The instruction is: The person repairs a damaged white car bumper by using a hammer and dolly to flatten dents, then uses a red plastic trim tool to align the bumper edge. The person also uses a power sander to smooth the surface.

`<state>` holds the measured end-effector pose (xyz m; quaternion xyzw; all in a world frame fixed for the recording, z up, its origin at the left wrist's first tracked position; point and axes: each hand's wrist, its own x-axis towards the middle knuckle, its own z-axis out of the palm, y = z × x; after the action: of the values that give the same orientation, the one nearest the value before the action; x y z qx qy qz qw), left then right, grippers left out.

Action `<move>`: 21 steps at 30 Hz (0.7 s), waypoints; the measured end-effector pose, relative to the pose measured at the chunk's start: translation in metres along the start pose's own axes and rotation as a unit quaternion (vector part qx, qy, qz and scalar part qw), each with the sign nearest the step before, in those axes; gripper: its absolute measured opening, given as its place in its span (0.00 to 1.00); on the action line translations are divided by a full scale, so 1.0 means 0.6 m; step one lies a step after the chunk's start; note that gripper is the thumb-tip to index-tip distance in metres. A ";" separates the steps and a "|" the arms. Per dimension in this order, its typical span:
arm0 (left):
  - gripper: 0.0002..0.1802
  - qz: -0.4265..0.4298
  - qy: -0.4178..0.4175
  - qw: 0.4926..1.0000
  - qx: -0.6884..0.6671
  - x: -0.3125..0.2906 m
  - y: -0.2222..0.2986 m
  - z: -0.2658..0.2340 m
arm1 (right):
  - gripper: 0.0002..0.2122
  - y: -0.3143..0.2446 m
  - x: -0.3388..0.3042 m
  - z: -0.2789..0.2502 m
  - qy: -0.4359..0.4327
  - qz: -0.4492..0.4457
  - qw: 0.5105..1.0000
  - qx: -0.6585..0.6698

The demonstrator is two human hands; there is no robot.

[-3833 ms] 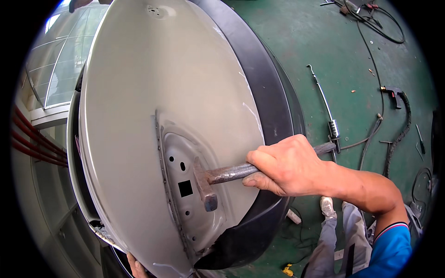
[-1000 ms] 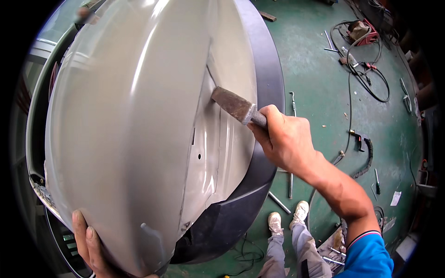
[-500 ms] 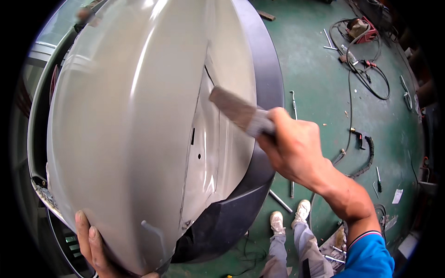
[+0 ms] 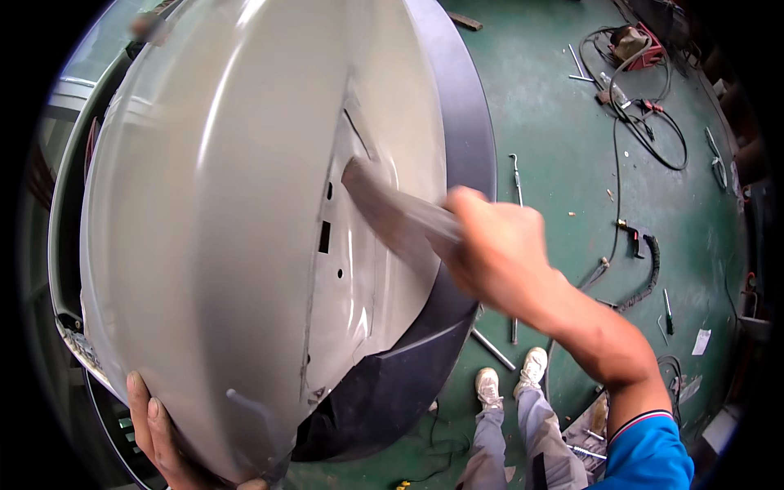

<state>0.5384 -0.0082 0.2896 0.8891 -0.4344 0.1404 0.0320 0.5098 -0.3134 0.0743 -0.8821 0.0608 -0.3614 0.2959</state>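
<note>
A large grey-beige car trunk lid (image 4: 188,163) fills the left half of the view, with slots and a round hole in its recessed strip. At the lid's lower left, my left hand (image 4: 163,437) holds the edge, fingers along the outside and part of the hand hidden. My right hand (image 4: 498,253) is closed round the handle of a flat, blade-like metal tool (image 4: 384,204). The tool's broad end lies over the recessed strip, above the slots; motion blurs it, and I cannot tell whether it touches the metal.
A dark bumper (image 4: 469,122) curves along the lid's right side. On the green floor (image 4: 547,106) lie coiled cables (image 4: 674,139), a hooked rod (image 4: 518,180), a metal bar (image 4: 493,349), a screwdriver (image 4: 668,314) and a black-sleeved cable (image 4: 649,278). My shoes (image 4: 532,367) stand below.
The trunk lid has shifted slightly left, my left hand with it. My right hand has moved a little left with the tool, whose broad end now covers more of the recessed strip.
</note>
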 end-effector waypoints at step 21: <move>0.57 -0.019 0.015 1.000 0.013 0.011 0.026 0.037 | 0.13 0.269 -1.017 -0.011 -0.013 0.864 0.446 0.233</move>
<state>0.5347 -0.0271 0.2693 0.8955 -0.4146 0.1590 0.0296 0.0764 -0.2525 -0.3802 -0.2766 0.7014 0.0919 0.6504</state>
